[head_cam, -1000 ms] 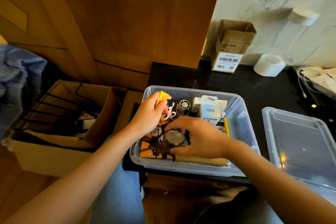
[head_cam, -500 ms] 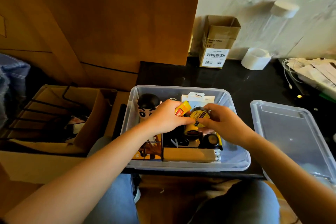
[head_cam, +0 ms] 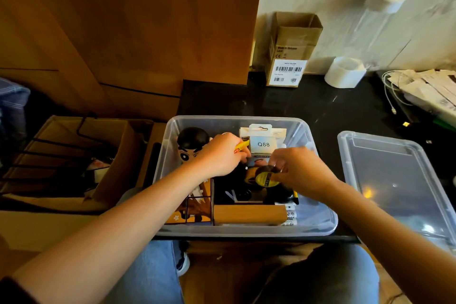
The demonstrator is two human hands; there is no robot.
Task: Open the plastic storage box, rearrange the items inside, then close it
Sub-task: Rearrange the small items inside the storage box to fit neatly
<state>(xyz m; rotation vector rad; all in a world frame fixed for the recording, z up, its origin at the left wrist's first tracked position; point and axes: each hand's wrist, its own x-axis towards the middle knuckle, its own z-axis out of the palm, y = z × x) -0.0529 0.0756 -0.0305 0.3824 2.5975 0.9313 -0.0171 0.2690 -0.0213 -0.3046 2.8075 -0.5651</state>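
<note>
Head view: left hand [head_cam: 219, 155] pinches yellow tube [head_cam: 242, 146]; right hand [head_cam: 299, 170] grips round tape roll [head_cam: 265, 177].

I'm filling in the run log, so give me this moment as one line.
stage: rearranging | storage box: open | lid: on counter, right of box | left hand: holds yellow tube | right hand: on yellow-labelled round item

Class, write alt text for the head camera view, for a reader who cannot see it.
Two bare hands reach into an open clear plastic storage box on a dark counter: the left hand holds a small yellow item, the right hand grips a round yellow-and-black object. The box's lid lies to the right.
</note>
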